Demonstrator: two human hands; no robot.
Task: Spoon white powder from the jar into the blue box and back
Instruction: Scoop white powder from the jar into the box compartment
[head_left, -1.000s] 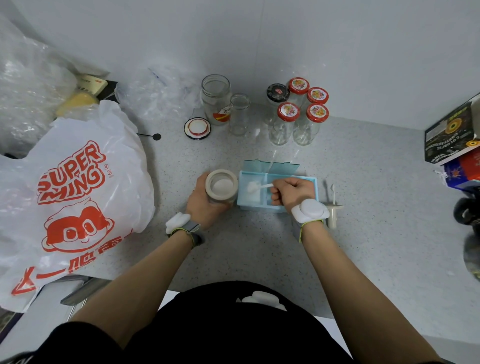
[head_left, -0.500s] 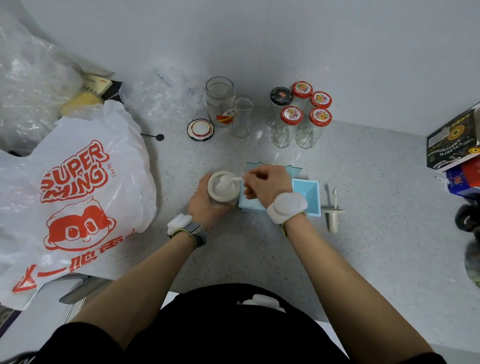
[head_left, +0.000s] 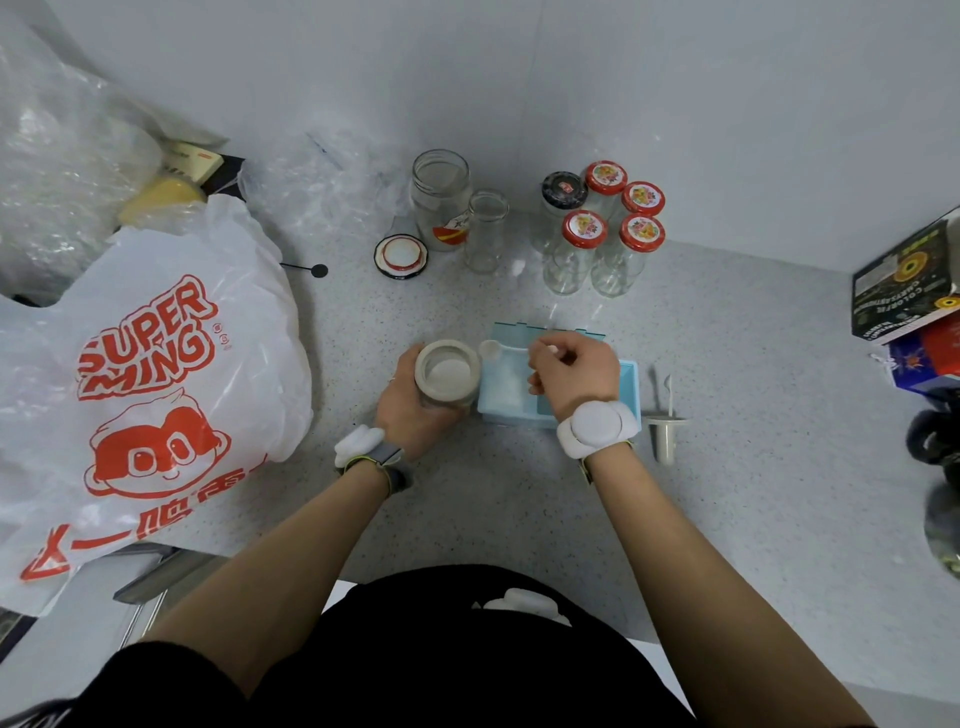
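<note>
left hand gripping jar, blue box touching

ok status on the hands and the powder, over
Left hand grips jar. Right hand pinches spoon over blue box. Nothing in the way.

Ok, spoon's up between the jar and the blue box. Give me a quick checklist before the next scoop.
1. Jar steadied by left hand: ok.
2. Jar mouth open, powder visible inside: ok.
3. Spoon pinched in right hand: ok.
4. Spoon bowl over the blue box edge beside the jar, not over the counter: ok.
5. Blue box lid open, powder in its left compartment: ok.
6. Spoon loaded or empty: cannot tell.
</note>
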